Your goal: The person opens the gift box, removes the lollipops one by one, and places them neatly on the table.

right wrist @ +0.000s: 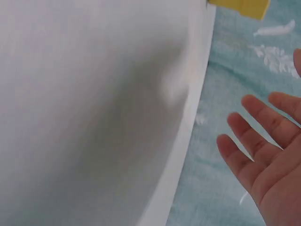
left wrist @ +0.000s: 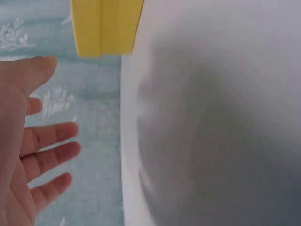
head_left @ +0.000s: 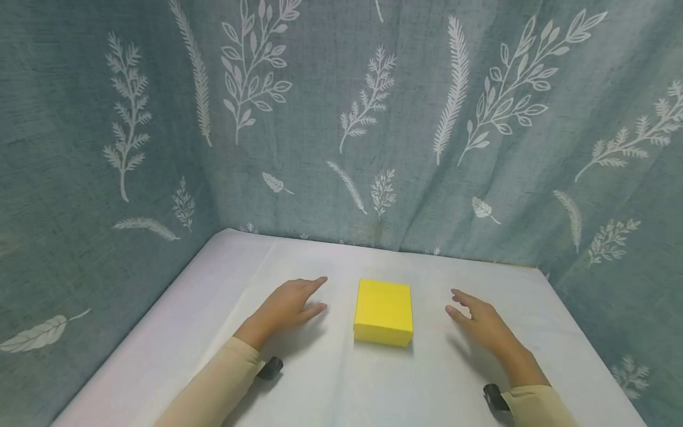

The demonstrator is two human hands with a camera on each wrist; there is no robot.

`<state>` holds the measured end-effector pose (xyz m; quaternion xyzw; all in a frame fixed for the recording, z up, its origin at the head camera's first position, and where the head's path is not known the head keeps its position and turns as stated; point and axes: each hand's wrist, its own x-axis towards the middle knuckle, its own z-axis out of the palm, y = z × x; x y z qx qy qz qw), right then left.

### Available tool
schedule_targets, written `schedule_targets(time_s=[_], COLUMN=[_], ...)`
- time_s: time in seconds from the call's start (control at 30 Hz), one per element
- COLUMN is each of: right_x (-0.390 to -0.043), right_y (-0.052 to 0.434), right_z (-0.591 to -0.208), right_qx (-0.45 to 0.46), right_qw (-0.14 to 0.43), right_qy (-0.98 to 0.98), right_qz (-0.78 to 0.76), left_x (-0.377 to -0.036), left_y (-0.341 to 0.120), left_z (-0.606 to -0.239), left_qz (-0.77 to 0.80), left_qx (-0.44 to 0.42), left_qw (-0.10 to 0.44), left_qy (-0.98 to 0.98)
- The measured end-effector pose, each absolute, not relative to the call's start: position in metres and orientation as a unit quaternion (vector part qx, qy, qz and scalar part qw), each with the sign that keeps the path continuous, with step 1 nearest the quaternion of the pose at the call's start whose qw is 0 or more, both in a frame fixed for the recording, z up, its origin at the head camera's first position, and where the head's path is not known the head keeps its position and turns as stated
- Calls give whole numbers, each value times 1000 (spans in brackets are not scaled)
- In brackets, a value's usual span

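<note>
Two bare hands flank one object; nothing is held.

Far left: teal fabric backdrop with white leaf and fern print, hanging behind and along both sides of the work area. It meets the white cloth-covered tabletop at the rear edge.

Left hand: palm down, low over the tabletop, fingers straight and loosely spread, tips pointing forward and a little inward. Left wrist view shows the same hand with the palm open, fingers apart, gripping nothing. Cream sleeve on the forearm; a small dark wrist-mounted device sits at the cuff.

Centre: small yellow square cardboard box with a closed lid, flat on the tabletop, roughly midway between the hands. Its footprint is close to square, so no clear long axis; the near face is turned toward the person. It shows at the top edge of the left wrist view and as a corner in the right wrist view.

Right hand: also empty, fingers extended and spread, tips aimed up and inward at the box. In the right wrist view the fingers are plainly separated.

Key relation: the box lies to the right of the left fingers and to the left of the right fingers. Neither hand touches it; bare cloth shows on both sides. The left fingertips look slightly nearer to the box edge than the right, though the difference is small.
</note>
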<state>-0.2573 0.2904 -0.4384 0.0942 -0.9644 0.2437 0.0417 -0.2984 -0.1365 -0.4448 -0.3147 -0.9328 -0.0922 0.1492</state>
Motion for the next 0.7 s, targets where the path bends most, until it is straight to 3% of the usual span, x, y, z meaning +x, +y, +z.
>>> schedule_targets(time_s=[0.27,0.53,0.7], right_x=[-263,-261,-268], right_y=[263,249,245], right_z=[-442,-443,-442], right_qx=[67,138,130], right_qw=[2,-73,-98], right_qy=[-947,-872,-858], right_qz=[314,464,487], left_x=[-294,-292,-300], left_y=[-112,-90,-75], left_z=[-445,-447,-452], left_qz=[-126,-169,-205], left_qx=[-305,-314,-305], left_qw=[85,67,38], left_qy=[-940,-932,-929])
